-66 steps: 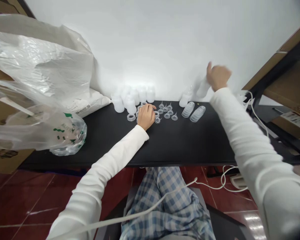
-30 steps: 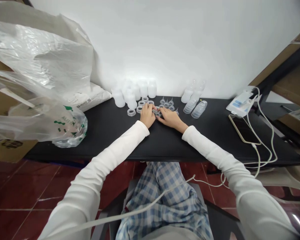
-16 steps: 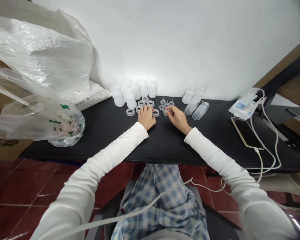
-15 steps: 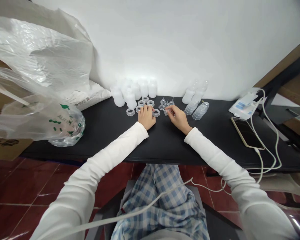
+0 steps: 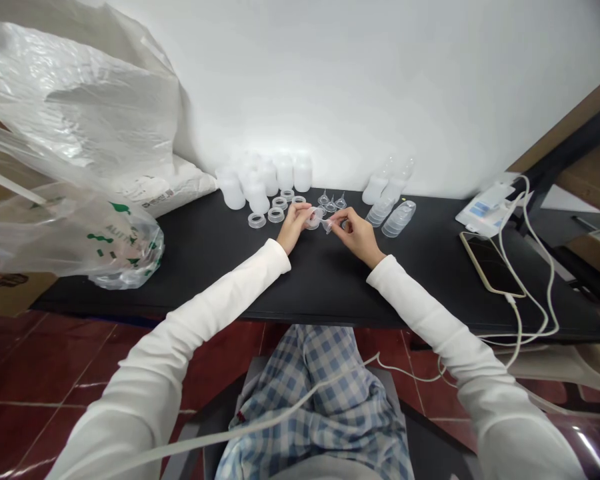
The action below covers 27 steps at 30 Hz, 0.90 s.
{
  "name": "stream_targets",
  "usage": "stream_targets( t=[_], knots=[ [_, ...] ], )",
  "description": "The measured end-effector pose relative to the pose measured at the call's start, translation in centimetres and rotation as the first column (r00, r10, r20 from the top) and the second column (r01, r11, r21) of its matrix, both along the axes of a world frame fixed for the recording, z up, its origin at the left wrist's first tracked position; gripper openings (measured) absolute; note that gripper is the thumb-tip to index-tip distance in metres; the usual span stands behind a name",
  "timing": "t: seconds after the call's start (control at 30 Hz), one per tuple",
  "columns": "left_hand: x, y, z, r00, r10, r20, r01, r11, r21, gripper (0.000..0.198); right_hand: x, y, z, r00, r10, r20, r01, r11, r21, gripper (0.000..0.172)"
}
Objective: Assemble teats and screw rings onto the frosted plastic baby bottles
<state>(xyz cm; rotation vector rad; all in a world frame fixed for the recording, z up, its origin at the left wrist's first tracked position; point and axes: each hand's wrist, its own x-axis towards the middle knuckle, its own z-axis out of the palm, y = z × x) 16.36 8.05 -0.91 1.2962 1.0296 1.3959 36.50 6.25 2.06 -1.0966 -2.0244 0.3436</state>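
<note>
Our left hand [image 5: 293, 225] pinches a clear ring [image 5: 313, 218] above the table [image 5: 330, 280]; our right hand [image 5: 356, 231] grips a soft teat [image 5: 327, 225]. Both seem light and slippery: we hold them by the rims.

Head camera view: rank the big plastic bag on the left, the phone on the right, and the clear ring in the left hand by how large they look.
1. plastic bag, by far the largest, though nearest the camera.
2. phone, mid-sized.
3. ring, smallest, pinched by the left hand.
</note>
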Motion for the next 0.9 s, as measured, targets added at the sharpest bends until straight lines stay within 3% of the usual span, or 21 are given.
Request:
stream_targets(
  t=[0.2,0.33,0.63,0.77,0.9],
  knots=[
    [0.6,-1.3,0.8,0.981,-0.191,-0.035,0.192,0.981,0.025,0.03,-0.6,-0.5,0.5,0.982,-0.18,0.062,0.181,0.984,-0.003,0.019],
    [0.7,-1.6,0.9,0.961,-0.276,-0.02,0.277,0.96,0.036,0.034,-0.7,-0.6,0.5,0.986,-0.162,0.046,0.164,0.986,-0.032,0.027],
    [0.5,-1.5,1.1,0.953,-0.282,0.111,0.286,0.958,-0.018,0.034,-0.5,0.0,-0.5,0.996,-0.065,0.053,0.066,0.998,-0.01,0.039],
    [0.6,-1.8,1.4,0.939,-0.311,0.149,0.319,0.947,-0.03,0.037,-0.6,0.1,-0.4,0.983,-0.176,0.047,0.177,0.984,-0.018,0.031],
    [0.8,-2.0,1.5,0.95,-0.299,0.089,0.302,0.953,-0.013,0.039,-0.9,-0.1,-0.2,0.963,-0.268,0.04,0.27,0.962,-0.045,0.027]
  ],
)
